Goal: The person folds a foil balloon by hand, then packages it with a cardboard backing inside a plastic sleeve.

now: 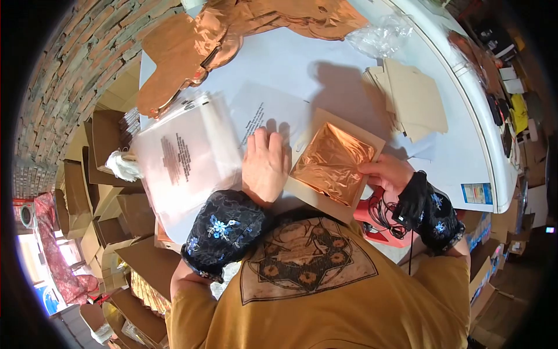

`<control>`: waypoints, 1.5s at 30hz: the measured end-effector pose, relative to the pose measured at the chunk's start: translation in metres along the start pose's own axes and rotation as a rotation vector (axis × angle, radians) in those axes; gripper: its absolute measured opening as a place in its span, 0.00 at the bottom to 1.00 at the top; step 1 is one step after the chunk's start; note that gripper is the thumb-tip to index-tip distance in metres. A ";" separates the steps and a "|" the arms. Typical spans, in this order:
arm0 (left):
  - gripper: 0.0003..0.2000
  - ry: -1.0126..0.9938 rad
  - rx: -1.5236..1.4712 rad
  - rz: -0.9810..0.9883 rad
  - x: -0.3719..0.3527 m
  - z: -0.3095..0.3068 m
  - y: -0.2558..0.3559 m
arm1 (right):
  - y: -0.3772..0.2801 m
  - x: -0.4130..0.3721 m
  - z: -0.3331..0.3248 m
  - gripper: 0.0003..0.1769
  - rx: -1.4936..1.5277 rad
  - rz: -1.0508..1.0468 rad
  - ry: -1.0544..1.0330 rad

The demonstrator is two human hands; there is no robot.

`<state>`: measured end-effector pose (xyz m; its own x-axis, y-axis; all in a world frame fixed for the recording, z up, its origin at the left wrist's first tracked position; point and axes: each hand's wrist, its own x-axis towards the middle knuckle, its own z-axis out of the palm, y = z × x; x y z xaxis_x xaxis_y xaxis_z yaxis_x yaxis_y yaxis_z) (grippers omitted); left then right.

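Note:
My right hand [390, 173] grips the right edge of a beige cardboard sheet [321, 200], thumb on top. On that sheet lies folded, shiny copper-coloured foil [336, 164]. My left hand [265, 166] is beside the sheet's left edge, its fingers bent and close together at the lower part of a clear plastic bag [278, 104] with printed text. The fingertips are partly hidden. Left of this hand is a stack of clear printed plastic bags [180, 157].
Copper foil pieces [192, 46] lie across the table's far side. Loose cardboard sheets [415, 99] are piled at the right, below crumpled clear plastic [383, 36]. Black cable [383, 212] hangs near my right wrist. Cardboard boxes [116, 227] stand left, beside a brick wall [70, 70].

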<state>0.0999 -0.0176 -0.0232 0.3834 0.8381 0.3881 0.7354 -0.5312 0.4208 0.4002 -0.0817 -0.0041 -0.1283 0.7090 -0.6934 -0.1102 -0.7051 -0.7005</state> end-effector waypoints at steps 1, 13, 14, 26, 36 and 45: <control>0.15 0.001 0.004 0.005 0.000 -0.001 0.000 | 0.003 0.002 -0.002 0.15 0.016 -0.010 -0.007; 0.14 -0.038 0.044 0.024 -0.004 -0.009 0.004 | -0.013 0.045 0.023 0.16 0.014 -0.056 -0.103; 0.14 -0.024 0.046 0.028 -0.004 -0.009 0.003 | -0.014 0.047 0.028 0.16 0.009 -0.062 -0.098; 0.22 0.103 0.169 -0.021 -0.010 -0.007 -0.006 | -0.028 0.056 0.055 0.19 -0.040 -0.127 -0.076; 0.32 -0.079 0.200 -0.100 -0.022 0.008 -0.024 | -0.029 0.063 0.050 0.20 0.004 -0.151 -0.094; 0.32 -0.100 0.293 -0.079 -0.024 0.009 -0.023 | -0.037 0.062 0.047 0.21 -0.042 -0.170 -0.019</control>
<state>0.0783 -0.0244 -0.0498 0.3610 0.8910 0.2753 0.8890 -0.4180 0.1871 0.3500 -0.0119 -0.0136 -0.1303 0.8173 -0.5613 -0.0911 -0.5736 -0.8141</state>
